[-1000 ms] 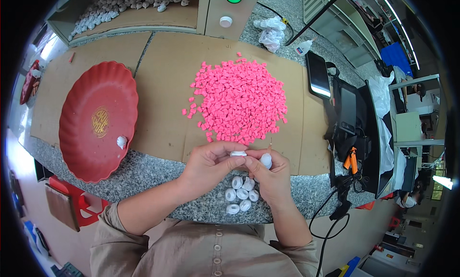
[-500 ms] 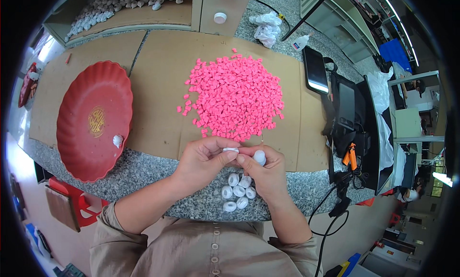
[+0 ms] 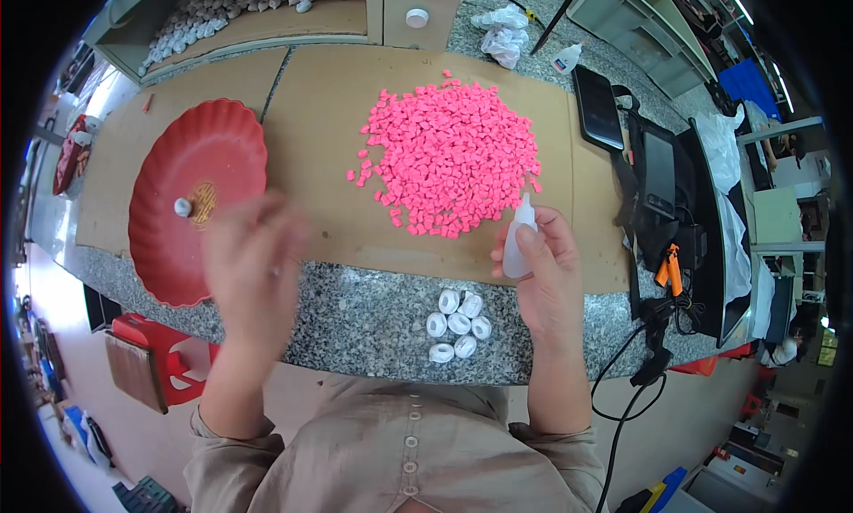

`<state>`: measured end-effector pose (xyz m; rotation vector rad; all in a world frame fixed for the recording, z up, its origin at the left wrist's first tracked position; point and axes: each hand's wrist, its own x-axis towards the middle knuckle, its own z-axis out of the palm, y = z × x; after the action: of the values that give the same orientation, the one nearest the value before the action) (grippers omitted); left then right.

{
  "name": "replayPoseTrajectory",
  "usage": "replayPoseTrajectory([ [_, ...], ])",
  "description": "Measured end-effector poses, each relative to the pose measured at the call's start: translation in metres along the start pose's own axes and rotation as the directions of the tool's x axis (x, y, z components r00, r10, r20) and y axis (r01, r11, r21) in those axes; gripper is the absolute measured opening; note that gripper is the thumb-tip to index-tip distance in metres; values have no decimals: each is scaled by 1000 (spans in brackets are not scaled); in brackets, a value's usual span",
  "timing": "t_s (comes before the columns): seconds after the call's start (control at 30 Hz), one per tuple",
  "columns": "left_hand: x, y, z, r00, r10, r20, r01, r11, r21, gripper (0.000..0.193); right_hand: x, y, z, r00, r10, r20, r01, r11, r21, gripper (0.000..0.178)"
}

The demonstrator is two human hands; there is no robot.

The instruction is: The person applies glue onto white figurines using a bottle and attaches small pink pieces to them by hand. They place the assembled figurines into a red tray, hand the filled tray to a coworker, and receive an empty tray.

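Note:
My right hand [image 3: 549, 262] is wrapped round a small white squeeze bottle [image 3: 520, 246], held nearly upright with its nozzle at the lower right edge of a heap of small pink pieces [image 3: 449, 153]. Smeared by motion, my left hand [image 3: 253, 269] is at the right side of a red scalloped plate [image 3: 155, 255]; what it holds, if anything, does not show. Inside the plate lies one small round whitish piece [image 3: 183, 207]. Between my forearms, several white ring-shaped pieces [image 3: 458, 324] sit in a cluster on the speckled stone tabletop [image 3: 355, 322].
Cardboard [image 3: 324, 149] lies under the heap and part of the plate. At the back left, a box-like cabinet [image 3: 373, 11] holds several round pieces. To the right are a black phone [image 3: 598, 109], cables, orange clips [image 3: 673, 269] and another small bottle [image 3: 566, 59].
My hands have moved apart: the left swung left to the plate, the right went right and up with the bottle. The whitish piece has shifted from the plate's right rim towards its middle.

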<state>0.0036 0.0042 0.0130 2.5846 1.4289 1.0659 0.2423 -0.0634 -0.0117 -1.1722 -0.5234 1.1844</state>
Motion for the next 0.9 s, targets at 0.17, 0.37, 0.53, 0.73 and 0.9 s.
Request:
replayPoseTrajectory([
  [0.17,-33,63,49,881,31,472,190,891,-412,19,-3,-4,-6,997,-57,45,55,998,38,24],
  [0.37,-35,62,62,845,262,467,-41,901,-431,18,-3,-2,-8,997,-72,16,69,987,143,24],
  [0.53,-10,55,53,779,144,611,362,692,-625,22,-4,-3,-9,975,-220,-34,223,957,186,22],
  [0.73,4,34,77,640,29,768,726,-348,-593,21,-13,1,-7,883,-465,58,469,877,-107,26],
  [0.9,-6,33,85,562,36,827,740,-469,-482,20,-17,10,-5,820,-564,95,562,764,-317,33],
])
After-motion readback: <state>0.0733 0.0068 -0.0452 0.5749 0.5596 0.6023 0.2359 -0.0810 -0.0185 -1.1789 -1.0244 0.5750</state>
